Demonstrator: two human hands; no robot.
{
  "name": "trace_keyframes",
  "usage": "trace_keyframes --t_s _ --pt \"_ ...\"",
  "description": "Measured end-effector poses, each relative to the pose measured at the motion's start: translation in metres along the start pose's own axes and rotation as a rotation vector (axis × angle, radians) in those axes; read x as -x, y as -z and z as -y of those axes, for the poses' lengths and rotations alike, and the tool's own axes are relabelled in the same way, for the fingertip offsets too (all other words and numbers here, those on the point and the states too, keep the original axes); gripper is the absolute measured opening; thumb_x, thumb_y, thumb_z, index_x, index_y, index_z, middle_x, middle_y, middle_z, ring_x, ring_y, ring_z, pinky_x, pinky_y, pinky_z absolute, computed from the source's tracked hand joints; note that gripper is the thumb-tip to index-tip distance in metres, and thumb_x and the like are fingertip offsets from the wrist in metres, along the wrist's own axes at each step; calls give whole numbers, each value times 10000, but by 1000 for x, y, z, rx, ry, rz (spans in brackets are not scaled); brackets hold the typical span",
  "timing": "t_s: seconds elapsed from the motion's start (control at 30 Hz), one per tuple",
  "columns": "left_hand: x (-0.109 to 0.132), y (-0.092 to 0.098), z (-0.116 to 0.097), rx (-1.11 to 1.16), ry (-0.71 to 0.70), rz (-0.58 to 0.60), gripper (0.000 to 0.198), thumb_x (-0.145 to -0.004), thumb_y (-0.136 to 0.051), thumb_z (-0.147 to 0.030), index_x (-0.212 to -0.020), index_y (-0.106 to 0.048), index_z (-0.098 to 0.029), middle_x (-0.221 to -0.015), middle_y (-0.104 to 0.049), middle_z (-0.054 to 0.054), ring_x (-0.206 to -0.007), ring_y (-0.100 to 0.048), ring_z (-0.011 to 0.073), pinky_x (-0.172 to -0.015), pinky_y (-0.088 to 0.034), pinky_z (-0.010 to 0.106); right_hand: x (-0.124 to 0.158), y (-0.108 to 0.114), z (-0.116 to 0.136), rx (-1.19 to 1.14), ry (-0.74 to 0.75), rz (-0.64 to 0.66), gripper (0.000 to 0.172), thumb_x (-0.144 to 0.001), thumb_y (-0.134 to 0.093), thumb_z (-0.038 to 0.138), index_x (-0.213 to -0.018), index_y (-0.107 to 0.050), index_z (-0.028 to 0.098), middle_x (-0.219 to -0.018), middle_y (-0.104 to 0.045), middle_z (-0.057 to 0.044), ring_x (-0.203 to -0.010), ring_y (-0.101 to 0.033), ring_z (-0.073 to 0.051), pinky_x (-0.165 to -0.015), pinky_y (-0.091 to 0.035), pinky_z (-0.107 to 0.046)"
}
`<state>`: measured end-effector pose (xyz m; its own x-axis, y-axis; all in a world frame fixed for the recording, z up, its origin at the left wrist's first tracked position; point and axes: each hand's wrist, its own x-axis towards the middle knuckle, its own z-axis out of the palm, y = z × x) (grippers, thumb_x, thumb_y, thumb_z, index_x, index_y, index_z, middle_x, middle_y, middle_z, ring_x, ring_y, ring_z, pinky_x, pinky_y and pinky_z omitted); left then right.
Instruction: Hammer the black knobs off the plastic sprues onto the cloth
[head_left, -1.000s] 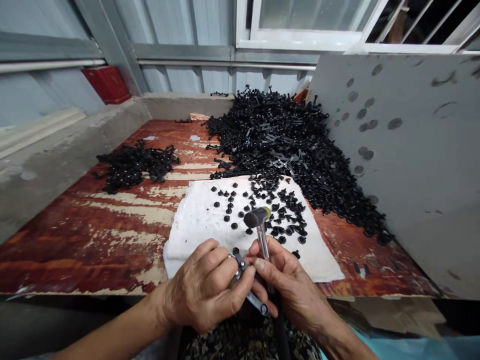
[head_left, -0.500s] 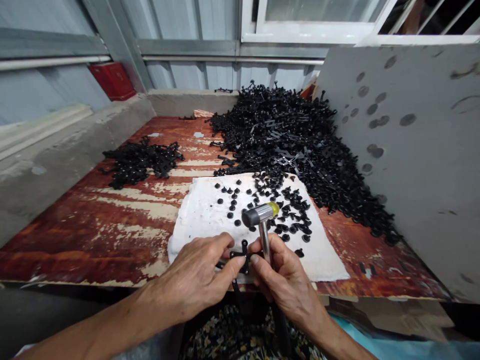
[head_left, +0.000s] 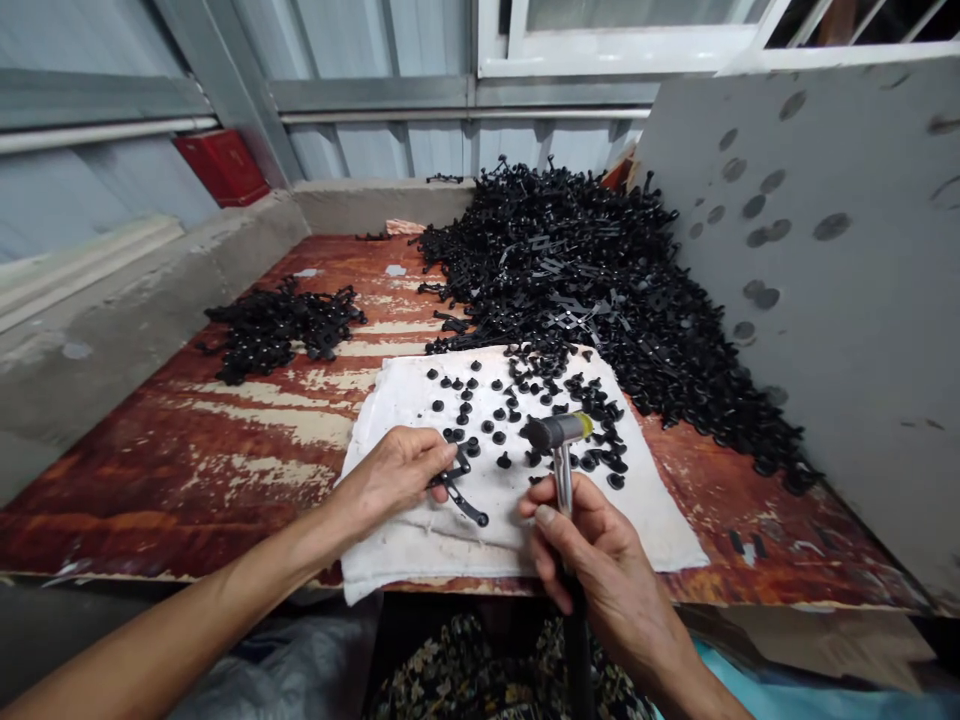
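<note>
Left hand (head_left: pixel 400 466) pinches a slim black strip (head_left: pixel 465 506); at its four o'clock, right hand (head_left: pixel 596 545) clamps a metal-shafted hammer (head_left: pixel 559 431).

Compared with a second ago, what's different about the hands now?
The left hand moved forward and left over the white cloth, holding a black linked part. The right hand moved slightly right, away from that part, still gripping the hammer. The big pile and small pile stayed put.
</note>
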<state>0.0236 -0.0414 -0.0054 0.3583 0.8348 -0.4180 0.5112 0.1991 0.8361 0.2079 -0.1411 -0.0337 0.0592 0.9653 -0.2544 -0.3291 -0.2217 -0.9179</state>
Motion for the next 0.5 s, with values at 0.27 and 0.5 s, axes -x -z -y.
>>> trace_keyframes --t_s 0.27,0.5 --pt "0 0 -4 144 94 7 452 -659 -660 -601 -671 -548 -163 -484 -547 -28 -377 -288 34 -422 -146 177 -2 2 -4 -62 -30 -10 277 -757 -732 387 -869 -570 191 -661 -610 30 -357 -368 -36 -304 -272 -148" --pt "-2 0 -7 120 128 10 464 -639 -667 -616 -670 -543 -170 -476 -553 -27 -393 -305 39 -429 -158 178 -2 3 -6 -82 -35 6 282 -759 -735 398 -870 -573 196 -689 -598 36 -369 -393 -31 -305 -286 -137"
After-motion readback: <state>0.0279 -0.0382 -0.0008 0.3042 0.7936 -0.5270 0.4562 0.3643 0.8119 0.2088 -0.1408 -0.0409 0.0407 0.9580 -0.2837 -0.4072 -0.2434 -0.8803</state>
